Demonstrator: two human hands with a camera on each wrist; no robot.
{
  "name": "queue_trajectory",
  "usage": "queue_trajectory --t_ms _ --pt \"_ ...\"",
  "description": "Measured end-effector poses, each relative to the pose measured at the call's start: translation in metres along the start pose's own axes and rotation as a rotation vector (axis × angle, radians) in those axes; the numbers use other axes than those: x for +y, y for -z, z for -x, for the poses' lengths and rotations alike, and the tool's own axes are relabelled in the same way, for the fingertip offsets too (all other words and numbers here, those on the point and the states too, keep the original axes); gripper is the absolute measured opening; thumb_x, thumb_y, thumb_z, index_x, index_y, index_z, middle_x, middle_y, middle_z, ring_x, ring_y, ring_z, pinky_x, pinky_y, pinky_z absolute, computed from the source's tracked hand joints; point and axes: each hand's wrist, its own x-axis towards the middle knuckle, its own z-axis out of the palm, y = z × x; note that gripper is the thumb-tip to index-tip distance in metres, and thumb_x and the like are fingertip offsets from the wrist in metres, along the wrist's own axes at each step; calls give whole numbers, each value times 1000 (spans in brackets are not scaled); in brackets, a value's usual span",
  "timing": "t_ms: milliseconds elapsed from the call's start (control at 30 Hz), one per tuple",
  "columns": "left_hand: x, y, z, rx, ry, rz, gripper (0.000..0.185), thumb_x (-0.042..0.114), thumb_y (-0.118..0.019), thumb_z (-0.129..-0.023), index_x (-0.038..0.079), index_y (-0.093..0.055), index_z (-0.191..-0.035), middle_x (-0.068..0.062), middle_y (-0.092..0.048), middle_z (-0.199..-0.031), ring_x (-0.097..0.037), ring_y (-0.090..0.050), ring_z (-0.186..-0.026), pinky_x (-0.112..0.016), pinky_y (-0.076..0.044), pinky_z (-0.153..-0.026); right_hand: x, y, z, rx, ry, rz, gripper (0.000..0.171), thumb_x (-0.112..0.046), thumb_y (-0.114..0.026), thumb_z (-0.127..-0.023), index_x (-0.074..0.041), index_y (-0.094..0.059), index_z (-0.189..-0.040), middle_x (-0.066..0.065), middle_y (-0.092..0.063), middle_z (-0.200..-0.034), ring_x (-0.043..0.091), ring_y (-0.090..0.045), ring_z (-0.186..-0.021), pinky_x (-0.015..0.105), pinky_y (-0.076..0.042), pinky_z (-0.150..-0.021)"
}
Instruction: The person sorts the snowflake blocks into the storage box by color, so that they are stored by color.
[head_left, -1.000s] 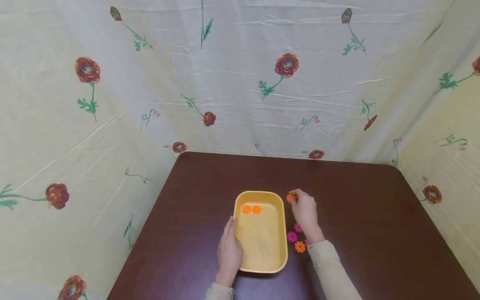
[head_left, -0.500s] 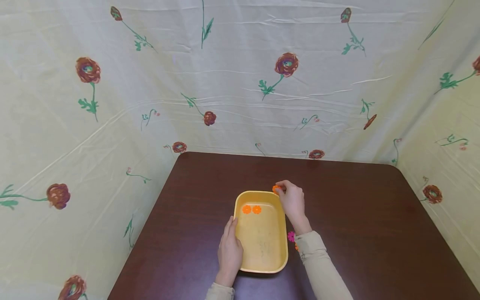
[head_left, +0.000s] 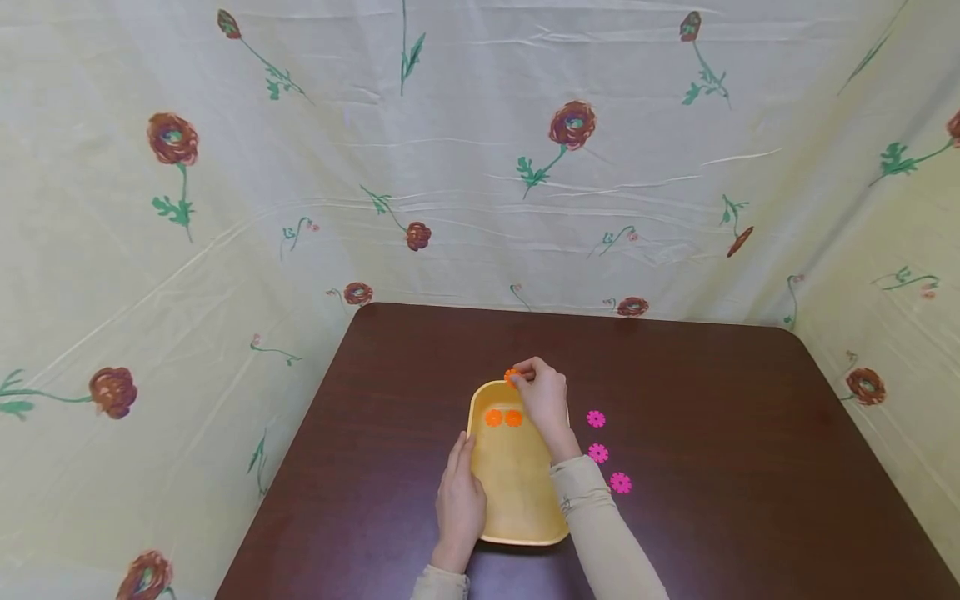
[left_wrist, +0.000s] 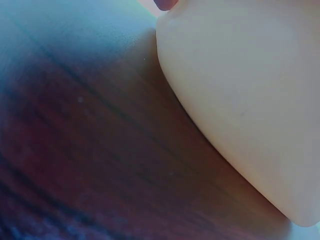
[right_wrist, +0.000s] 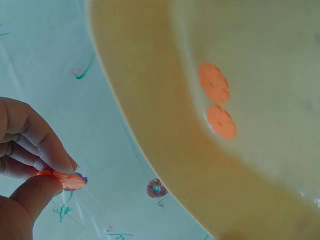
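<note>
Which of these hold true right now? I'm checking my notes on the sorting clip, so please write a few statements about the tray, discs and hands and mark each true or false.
1. The right hand pinches an orange disc over the tray's far rim. True.
2. Two orange discs lie inside the tray. True.
3. The left hand holds a pink disc. False: it rests against the tray's left side and holds no disc.
4. Three pink discs lie on the table to the right of the tray. True.
5. The pink discs sit inside the tray. False: only orange ones are in it.
</note>
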Motion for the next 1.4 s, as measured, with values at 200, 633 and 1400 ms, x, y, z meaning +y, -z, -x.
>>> queue_trajectory --t_ms 200,633,1400 --pt "0 0 0 -42 26 5 55 -12 -53 -73 6 -54 -125 -8 -51 -131 -32 -58 -100 -46 -48 -69 -1 -19 8 -39 -47 -33 8 -12 -69 -80 -8 -67 -86 4 -66 -73 15 -62 -63 26 -48 -55" --pt "1 1 -1 -46 15 2 54 -13 -55 -73 4 -54 -124 -10 -51 -130 -32 -58 -100 -46 -48 -72 19 -47 17 -66 -171 -50 5 -8 -70 -78 -3 -70 -79 6 -67 -70 13 -60 -56 22 -47 -50" --pt "0 3 -2 -42 6 1 53 -12 -55 -73 3 -54 -124 -11 -51 -130 -33 -58 -99 -46 -48 -74 31 -55 36 -219 -279 112 7 -7 -70 -72 -5 -67 -66 1 -62 -63 15 -52 -55 23 -42 -50"
